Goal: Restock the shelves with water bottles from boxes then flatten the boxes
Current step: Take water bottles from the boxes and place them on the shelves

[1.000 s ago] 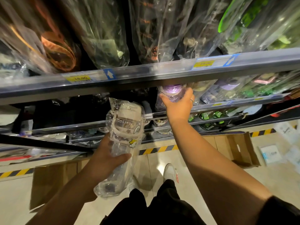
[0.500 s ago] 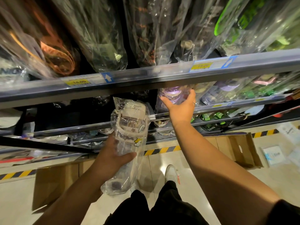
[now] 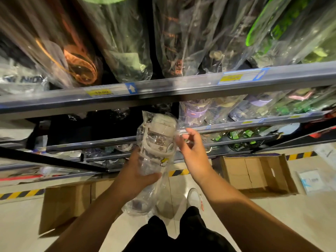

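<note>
Plastic-wrapped bottle gripped by left hand below shelf edge; right hand loosely spread beside.

There's the bottle in the left hand, before the front edge of the shelf, right hand just right of it. On the floor below, left box and right box.

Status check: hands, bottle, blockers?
Left hand grips wrapped bottle, not yet shelved. Right hand open beside its lid. Purple-lidded bottles crowd shelf right of it.
</note>
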